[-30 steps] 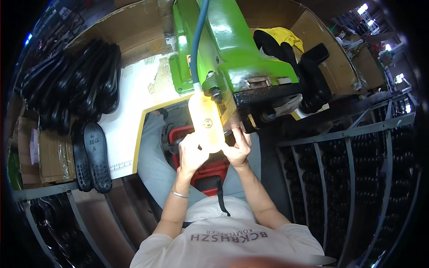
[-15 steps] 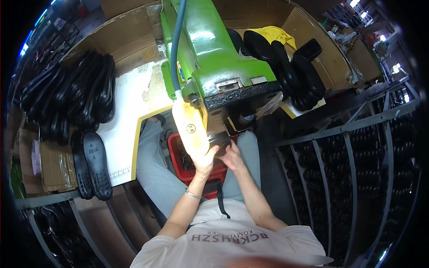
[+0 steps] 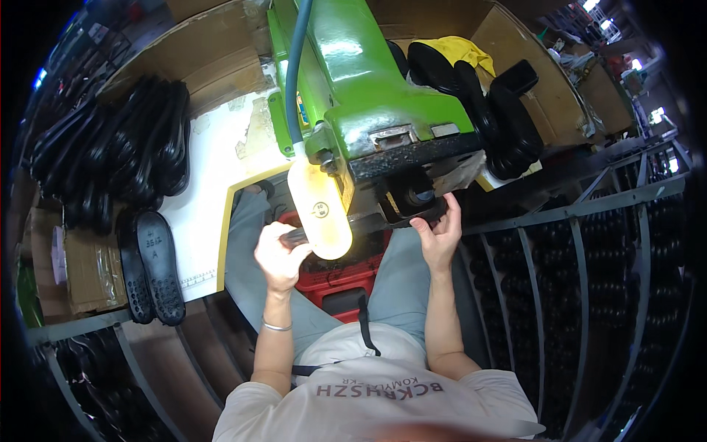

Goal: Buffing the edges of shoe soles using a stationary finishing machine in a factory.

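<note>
A dark shoe sole point(image 3: 295, 236) lies crosswise under the head of a green machine point(image 3: 394, 110), mostly hidden by the glowing lamp point(image 3: 322, 210) and the machine's black lower part point(image 3: 401, 200). My left hand point(image 3: 278, 259), with a bracelet at the wrist, grips its left end, thumb toward the lamp. At the other side, my right hand point(image 3: 440, 234) is curled, thumb and fingers about the dark right end, close beside the machine's black part. A pair of black soles point(image 3: 158, 265) rests at the table's left edge.
Black soles are heaped on the white table point(image 3: 202, 199) at left, and more lie at right beside a yellow cloth point(image 3: 460, 51). A red crate point(image 3: 339, 283) stands between my knees. Metal racks point(image 3: 582, 258) of black soles flank me; cardboard point(image 3: 213, 55) walls the back.
My hands have moved apart from close together below the lamp, the left going left and the right going right and up. The sole now lies crosswise between them.
</note>
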Available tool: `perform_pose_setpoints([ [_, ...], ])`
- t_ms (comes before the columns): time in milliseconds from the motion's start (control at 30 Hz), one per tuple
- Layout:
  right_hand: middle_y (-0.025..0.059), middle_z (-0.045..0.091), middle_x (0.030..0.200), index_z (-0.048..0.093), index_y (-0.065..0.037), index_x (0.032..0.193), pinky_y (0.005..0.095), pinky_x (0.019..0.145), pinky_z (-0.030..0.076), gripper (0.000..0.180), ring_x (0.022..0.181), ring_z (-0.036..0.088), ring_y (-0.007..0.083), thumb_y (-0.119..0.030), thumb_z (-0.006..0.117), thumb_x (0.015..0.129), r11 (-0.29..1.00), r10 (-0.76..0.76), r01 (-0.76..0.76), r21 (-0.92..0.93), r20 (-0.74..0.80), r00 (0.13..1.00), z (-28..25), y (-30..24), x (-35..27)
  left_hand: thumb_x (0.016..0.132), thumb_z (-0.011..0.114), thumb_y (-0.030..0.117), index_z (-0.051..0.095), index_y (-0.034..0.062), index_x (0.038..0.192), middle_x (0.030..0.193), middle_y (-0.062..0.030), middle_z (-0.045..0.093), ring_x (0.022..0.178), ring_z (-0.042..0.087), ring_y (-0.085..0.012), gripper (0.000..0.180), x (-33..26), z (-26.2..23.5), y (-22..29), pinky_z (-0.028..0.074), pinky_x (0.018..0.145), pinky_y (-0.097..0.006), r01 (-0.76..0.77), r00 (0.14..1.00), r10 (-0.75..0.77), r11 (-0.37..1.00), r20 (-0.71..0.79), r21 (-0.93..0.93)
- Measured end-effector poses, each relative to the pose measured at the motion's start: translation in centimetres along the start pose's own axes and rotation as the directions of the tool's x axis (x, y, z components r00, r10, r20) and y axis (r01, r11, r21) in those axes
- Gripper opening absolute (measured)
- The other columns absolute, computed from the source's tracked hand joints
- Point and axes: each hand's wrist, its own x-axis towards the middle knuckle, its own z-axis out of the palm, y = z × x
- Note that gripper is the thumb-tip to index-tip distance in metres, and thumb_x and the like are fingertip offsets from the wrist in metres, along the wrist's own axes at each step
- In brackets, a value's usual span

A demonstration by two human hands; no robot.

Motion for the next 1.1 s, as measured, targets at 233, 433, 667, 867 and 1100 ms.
perform_pose_setpoints([
  [233,0.0219,0.051,0.130,0.044,0.004,0.124,0.0331,0.092,0.050,0.058,0.108,0.058,0.0225,0.001,0.077,0.076,0.982,-0.130,0.114,0.148,0.099,0.987,3.7,0.2,-1.2,0.075,0.074,0.000,0.049,0.0020,0.100,0.091,-0.0045,0.052,0.083,0.054,-0.0127,0.035,-2.2,-6.5,-2.1,0.046,0.077,-0.025,0.080,0.993,-0.103,0.937,-0.049,-0.339],
  [433,0.0139,0.064,0.100,0.054,0.002,0.110,0.0296,0.075,0.053,0.057,0.083,0.065,0.0200,0.001,0.085,0.062,0.974,-0.209,0.223,-0.047,0.203,0.957,6.3,1.3,-1.8,0.073,0.075,0.002,0.056,0.0008,0.098,0.092,-0.0107,0.061,0.090,0.061,-0.0208,0.031,-2.1,-9.6,-4.5,0.047,0.090,-0.037,0.113,0.975,-0.168,0.939,0.145,0.324],
  [667,0.0123,0.066,0.098,0.058,0.001,0.108,0.0306,0.074,0.053,0.052,0.085,0.066,0.0221,0.002,0.083,0.063,0.881,-0.412,0.451,-0.145,0.235,0.881,7.0,-0.3,-0.9,0.067,0.078,0.013,0.061,0.0036,0.094,0.087,-0.0128,0.063,0.082,0.060,-0.0321,0.034,-0.5,4.6,-0.7,0.046,0.090,-0.039,-0.356,0.931,0.308,0.638,0.197,0.683],
  [867,0.0084,0.062,0.110,0.057,0.000,0.120,0.0305,0.094,0.046,0.051,0.103,0.060,0.0171,-0.002,0.077,0.073,0.977,0.087,-0.123,0.173,0.201,0.976,4.8,8.4,-2.9,0.072,0.081,0.004,0.053,0.0024,0.108,0.101,-0.0045,0.060,0.098,0.059,-0.0160,0.046,-3.2,5.9,-8.8,0.048,0.089,-0.030,0.053,0.998,-0.050,0.994,-0.035,0.093],
  [1100,0.0016,0.053,0.098,0.054,-0.006,0.106,0.0262,0.085,0.043,0.041,0.093,0.051,0.0130,-0.002,0.077,0.073,0.887,0.328,-0.294,0.357,-0.038,0.944,-2.1,11.2,-2.6,0.072,0.086,0.025,0.052,0.0036,0.110,0.103,-0.0027,0.058,0.095,0.057,-0.0139,0.055,-4.2,7.8,-9.2,0.044,0.088,-0.027,0.092,0.991,-0.115,0.961,-0.073,-0.262],
])
